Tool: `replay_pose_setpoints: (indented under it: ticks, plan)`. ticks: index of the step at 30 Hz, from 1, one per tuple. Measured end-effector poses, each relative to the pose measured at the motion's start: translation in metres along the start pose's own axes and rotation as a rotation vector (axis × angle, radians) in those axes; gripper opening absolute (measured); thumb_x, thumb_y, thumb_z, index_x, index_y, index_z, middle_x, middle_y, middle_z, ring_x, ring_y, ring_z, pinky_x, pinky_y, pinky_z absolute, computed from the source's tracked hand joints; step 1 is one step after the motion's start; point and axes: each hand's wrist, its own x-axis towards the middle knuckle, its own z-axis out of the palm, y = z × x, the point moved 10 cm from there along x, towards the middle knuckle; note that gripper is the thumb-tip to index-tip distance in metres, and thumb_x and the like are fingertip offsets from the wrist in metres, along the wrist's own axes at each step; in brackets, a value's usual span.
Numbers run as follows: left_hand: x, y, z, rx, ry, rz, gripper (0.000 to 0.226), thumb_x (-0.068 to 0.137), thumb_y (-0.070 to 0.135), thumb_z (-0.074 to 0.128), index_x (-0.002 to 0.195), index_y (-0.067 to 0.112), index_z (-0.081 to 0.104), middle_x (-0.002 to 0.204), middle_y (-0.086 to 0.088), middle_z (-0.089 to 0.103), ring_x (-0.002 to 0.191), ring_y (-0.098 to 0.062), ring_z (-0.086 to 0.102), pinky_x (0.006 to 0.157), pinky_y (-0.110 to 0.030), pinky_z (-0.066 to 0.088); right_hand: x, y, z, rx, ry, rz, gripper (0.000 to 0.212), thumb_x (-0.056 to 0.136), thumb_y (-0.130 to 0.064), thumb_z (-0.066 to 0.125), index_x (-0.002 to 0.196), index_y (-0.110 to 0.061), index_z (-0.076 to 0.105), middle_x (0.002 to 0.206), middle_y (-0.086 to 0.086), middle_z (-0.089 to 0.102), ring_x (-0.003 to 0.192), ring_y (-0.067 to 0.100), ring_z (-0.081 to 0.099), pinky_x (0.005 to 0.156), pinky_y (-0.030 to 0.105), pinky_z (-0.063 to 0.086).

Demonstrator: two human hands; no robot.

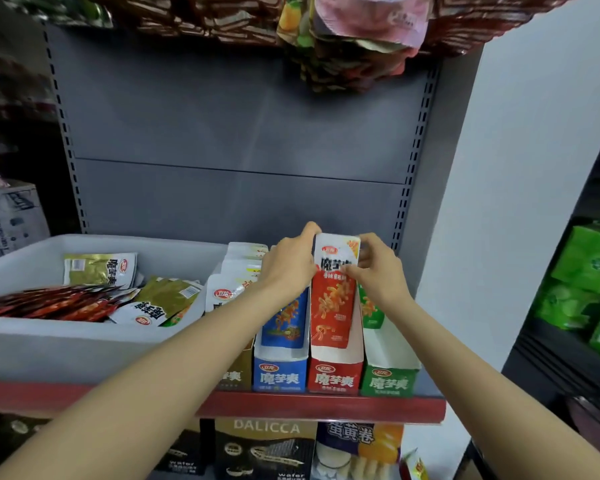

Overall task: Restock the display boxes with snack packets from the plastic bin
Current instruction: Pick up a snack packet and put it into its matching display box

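Both hands are at the red display box (335,374) on the shelf (321,405), seating a stack of red snack packets (333,296) in it. The left hand (288,263) curls round the stack's left edge and top corner; the right hand (378,266) pinches its right edge, thumb on the front. I judge this the loading step: the stack stands upright with its foot already inside the box, so the next move probably calls for pressing it back and down until it sits level, then letting go.

The front packet is white on top, red below, glossy. How many packets lie behind it I cannot tell. More packets, red and olive-green, lie loose in the plastic bin (84,344) to the left, on the same shelf. The blue display box (280,374) and green display box (388,381) flank the red one.
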Motion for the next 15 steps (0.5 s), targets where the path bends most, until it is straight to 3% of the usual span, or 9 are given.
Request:
replay_pose_setpoints:
  ticks: [3, 6, 12, 15]
  plan:
    - [0.000, 0.002, 0.008, 0.092, -0.049, 0.009, 0.027, 0.086, 0.006, 0.056, 0.110, 0.018, 0.057, 0.104, -0.001, 0.061, 0.103, -0.021, 0.052, 0.073, -0.036, 0.046, 0.000, -0.001, 0.009, -0.096, -0.071, -0.030, 0.031, 0.085, -0.003, 0.061, 0.110, -0.018, 0.051, 0.098, 0.004, 0.063, 0.075, 0.011, 0.058, 0.060, 0.019, 0.045]
    - [0.000, 0.006, 0.011, 0.126, -0.063, 0.031, 0.027, 0.087, 0.007, 0.056, 0.112, 0.017, 0.057, 0.108, -0.002, 0.061, 0.103, -0.020, 0.052, 0.074, -0.035, 0.047, 0.001, -0.005, 0.013, -0.288, -0.089, -0.070, 0.017, 0.086, -0.006, 0.059, 0.094, -0.019, 0.053, 0.105, 0.006, 0.063, 0.081, 0.014, 0.053, 0.067, 0.025, 0.038]
    - [-0.005, 0.004, -0.016, 0.065, 0.021, 0.034, 0.022, 0.089, 0.016, 0.055, 0.110, 0.019, 0.058, 0.107, 0.000, 0.060, 0.103, -0.020, 0.053, 0.076, -0.036, 0.048, -0.004, -0.031, 0.017, -0.401, -0.058, -0.158, 0.025, 0.088, -0.011, 0.058, 0.113, -0.017, 0.061, 0.118, 0.005, 0.052, 0.111, 0.019, 0.045, 0.084, 0.023, 0.033]
    - [-0.013, -0.007, -0.044, 0.006, 0.095, 0.019, 0.018, 0.091, 0.021, 0.055, 0.108, 0.020, 0.059, 0.106, 0.002, 0.062, 0.102, -0.018, 0.054, 0.080, -0.037, 0.049, -0.007, -0.058, 0.030, -0.416, -0.012, -0.209, 0.026, 0.086, -0.012, 0.057, 0.110, -0.018, 0.063, 0.113, 0.004, 0.057, 0.108, 0.021, 0.048, 0.090, 0.035, 0.041]
